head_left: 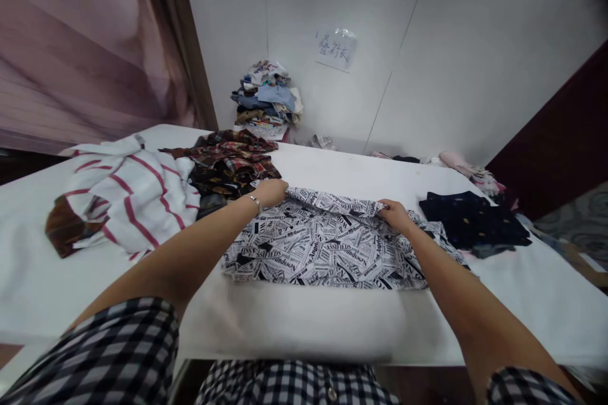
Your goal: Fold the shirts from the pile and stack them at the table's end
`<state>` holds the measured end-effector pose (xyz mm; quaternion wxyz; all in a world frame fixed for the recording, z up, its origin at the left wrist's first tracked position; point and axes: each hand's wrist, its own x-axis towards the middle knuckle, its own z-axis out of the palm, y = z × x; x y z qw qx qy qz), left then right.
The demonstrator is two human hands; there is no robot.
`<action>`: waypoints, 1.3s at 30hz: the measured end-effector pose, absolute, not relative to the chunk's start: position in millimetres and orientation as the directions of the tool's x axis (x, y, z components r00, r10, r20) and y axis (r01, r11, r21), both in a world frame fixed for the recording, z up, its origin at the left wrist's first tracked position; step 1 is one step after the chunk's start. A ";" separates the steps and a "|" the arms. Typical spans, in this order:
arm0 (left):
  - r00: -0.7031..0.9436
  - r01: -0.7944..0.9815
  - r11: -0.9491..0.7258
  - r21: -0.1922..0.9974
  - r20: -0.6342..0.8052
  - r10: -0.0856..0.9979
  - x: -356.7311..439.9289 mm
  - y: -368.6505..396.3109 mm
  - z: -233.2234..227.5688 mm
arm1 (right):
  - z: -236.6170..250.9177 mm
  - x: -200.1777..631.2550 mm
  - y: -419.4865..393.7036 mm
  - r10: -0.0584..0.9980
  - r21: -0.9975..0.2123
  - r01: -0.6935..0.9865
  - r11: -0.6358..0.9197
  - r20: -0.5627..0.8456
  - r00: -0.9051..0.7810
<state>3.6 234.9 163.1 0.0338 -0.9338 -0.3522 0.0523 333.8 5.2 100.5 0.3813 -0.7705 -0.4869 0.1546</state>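
Both hands on the newsprint shirt [327,247], which lies mid-table, right in front of the person, near the front edge of the white table [294,323].

Left hand [270,192]: closed on the far-left corner of the shirt, fingers curled over the cloth; bracelet on the wrist. Right hand [395,214]: pinching the far edge on the right side, thumb on top.

Progress, judging from the lay: shirt is flat and spread, near edge straight, far edge partly turned over – a narrow strip runs btw the two hands. So looks like early in the fold: laid out and first flap in hand, rest of the folds not done. Can't tell if sleeves are tucked in already, hidden under the arms.

Orientation: long axis runs left-right, approx parallel to the table's front edge. Print reads upside down from this view. Which end is the collar – can't tell.

Around it: red-striped white shirt [133,196] on the left, dark plaid shirt [228,164] just behind the left hand, dark navy garment [472,218] to the right, close to the shirt's right end. Clothes pile [268,98] at the wall, paper sign [336,49] above it.
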 end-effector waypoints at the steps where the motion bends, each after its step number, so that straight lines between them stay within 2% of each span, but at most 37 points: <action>1: 0.759 0.642 -0.760 -0.102 -0.060 0.649 0.9 230.9 162.6 | 101.1 333.4 1.9 0.868 -0.740 0.633 -0.230 0.139 0.477; 6: 0.850 0.523 -0.844 -0.118 -0.004 0.527 -27.2 198.4 141.8 | 89.6 324.2 -29.1 0.901 -0.609 0.782 -0.129 0.258 0.349; 10: 0.924 0.377 -0.913 -0.159 -0.009 0.383 -49.5 178.1 122.3 | 72.9 307.8 -52.6 0.944 -0.503 0.858 -0.102 0.223 0.242; 14: 0.925 0.379 -0.906 -0.187 0.037 0.379 -56.1 170.4 126.5 | 70.0 298.8 -61.5 0.930 -0.455 0.883 -0.115 0.264 0.257; 18: 0.935 0.342 -0.922 -0.183 -0.028 0.353 -56.8 164.0 129.0 | 75.1 293.4 -63.2 0.945 -0.393 0.905 -0.161 0.202 0.256; 24: 0.909 0.413 -0.908 -0.074 -0.032 0.416 -64.6 159.8 119.4 | 76.6 282.3 -71.3 0.959 -0.363 0.920 -0.151 0.170 0.224; 28: 0.874 0.485 -0.851 0.200 -0.134 0.467 -71.3 178.9 129.6 | 77.8 280.1 -81.9 0.959 -0.440 0.890 -0.118 0.180 0.217; 30: 0.821 0.570 -0.776 0.270 -0.136 0.555 -70.4 197.4 135.4 | 81.1 279.0 -82.1 0.947 -0.486 0.864 -0.129 0.197 0.253; 32: 0.740 0.665 -0.717 0.208 -0.057 0.670 -65.0 218.0 137.5 | 86.1 275.1 -76.2 0.926 -0.524 0.843 -0.123 0.244 0.287; 34: 0.686 0.721 -0.683 0.113 0.022 0.728 -54.5 235.9 134.8 | 90.7 267.2 -64.9 0.908 -0.555 0.828 -0.087 0.297 0.294; 37: 0.686 0.724 -0.688 0.052 0.049 0.726 -32.2 251.2 125.4 | 90.0 252.1 -43.8 0.895 -0.561 0.827 -0.042 0.346 0.281; 39: 0.694 0.719 -0.695 0.021 0.036 0.719 -17.9 255.1 120.1 | 82.0 244.3 -32.9 0.908 -0.503 0.863 -0.044 0.340 0.244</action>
